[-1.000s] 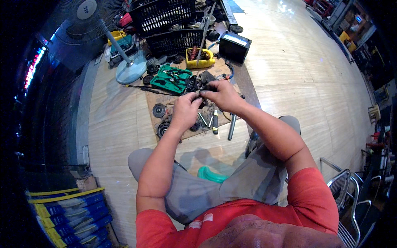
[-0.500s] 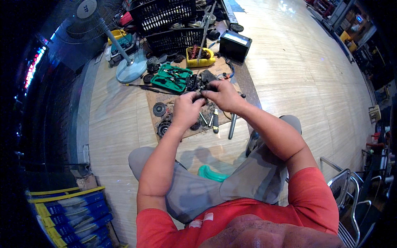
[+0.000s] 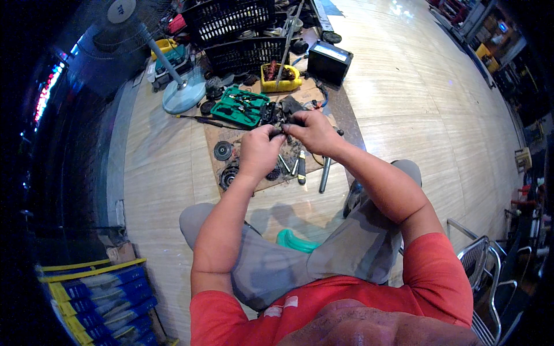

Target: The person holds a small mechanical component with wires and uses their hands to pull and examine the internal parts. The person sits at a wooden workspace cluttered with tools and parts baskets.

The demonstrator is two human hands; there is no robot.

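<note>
Both hands meet over a dirty cardboard sheet (image 3: 210, 138), fingertips nearly touching. My left hand (image 3: 261, 149) is closed in a pinch, and my right hand (image 3: 311, 131) is closed too, its thumb and fingers pressed together. Whatever lies between the fingers is small, dark and mostly covered by them. Just beyond the fingertips lies a cluster of dark greasy parts (image 3: 271, 112). A green tool case (image 3: 241, 106) with pliers-like tools lies open to the left of it. Nearer me are a black-and-yellow utility knife (image 3: 301, 168), a metal tube (image 3: 325, 175) and a round black pulley-like part (image 3: 223, 150).
A yellow cut-open jug (image 3: 281, 85) holding parts and a black battery (image 3: 329, 62) stand beyond the cardboard. Black crates (image 3: 245, 55) are stacked at the back, with a standing fan (image 3: 183, 92) to their left. A green plastic stool (image 3: 295, 241) shows between my legs.
My fingers have shifted slightly around the small part, and the two hands' fingertips sit a little differently against each other. The surrounding things stay in place.
</note>
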